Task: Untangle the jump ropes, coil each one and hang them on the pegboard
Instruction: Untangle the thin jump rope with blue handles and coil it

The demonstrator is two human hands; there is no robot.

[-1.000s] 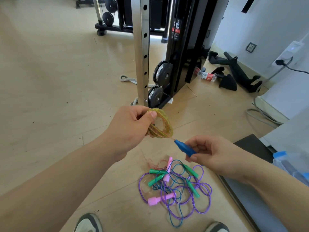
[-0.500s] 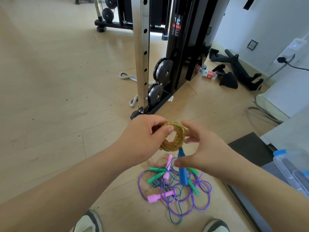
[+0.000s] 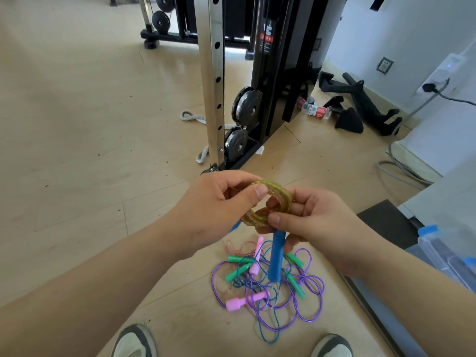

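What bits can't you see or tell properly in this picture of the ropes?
Head view only:
Pegboard: nowhere in frame.
Left blue handle: mostly hidden behind the left hand.
Yellow coil: partly covered by fingers of that hand and the right hand.
Floor pile: crossing cords hide which handles share a rope.
Shoes: cut off by bottom edge.

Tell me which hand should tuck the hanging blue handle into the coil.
Right: the right hand holds the blue handle just below the coil, while the left hand grips the coil's rim.
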